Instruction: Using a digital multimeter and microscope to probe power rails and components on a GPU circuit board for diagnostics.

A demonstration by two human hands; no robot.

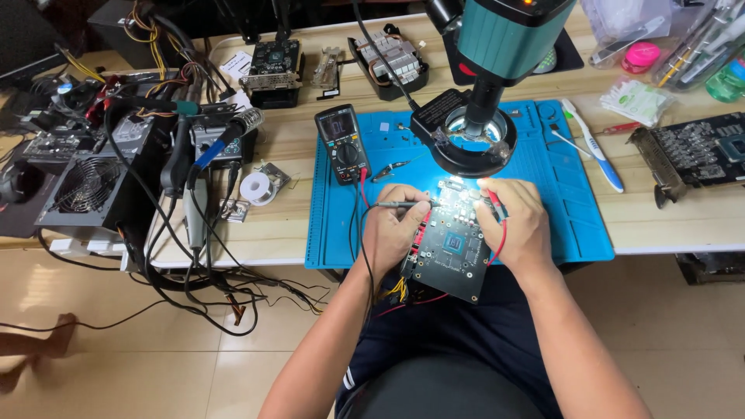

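Two probes were on a circuit board at the near edge of the blue mat (574, 225), in the testing step.

Just beyond the board (454, 252) hung the ring light (464, 140); the meter (342, 142) lay to its left. The left hand (392, 229) gripped the black probe (400, 204), the right hand (516, 225) the red probe (497, 203), hands apart; shifting either tip seemed to call for a small, steady placement.

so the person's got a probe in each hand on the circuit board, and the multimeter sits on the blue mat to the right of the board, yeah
Not quite: the head view shows the multimeter to the left of the circuit board, at the blue mat's left edge. The rest holds: the left hand and right hand each hold a probe on the board.
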